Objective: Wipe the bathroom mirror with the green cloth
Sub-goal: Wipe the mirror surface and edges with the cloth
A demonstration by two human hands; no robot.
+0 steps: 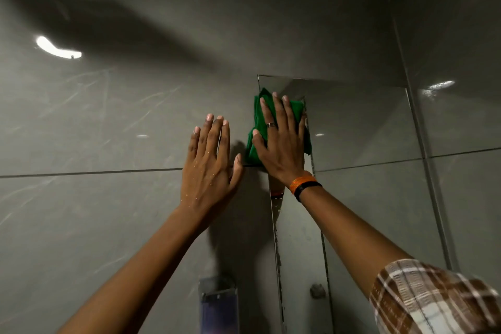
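The mirror (360,127) is a frameless pane on the grey tiled wall, right of centre. A folded green cloth (257,127) lies flat against the mirror's upper left corner and overlaps its left edge. My right hand (282,141) presses on the cloth with the palm flat and the fingers spread upward; it wears a ring and wristbands. My left hand (210,168) rests flat on the wall tile just left of the mirror, fingers apart and holding nothing.
Glossy grey wall tiles (95,122) fill the left side, and a side wall (461,89) meets the mirror at the right corner. A small clear holder (218,304) hangs on the wall below my left arm. A knob (317,290) shows low in the mirror.
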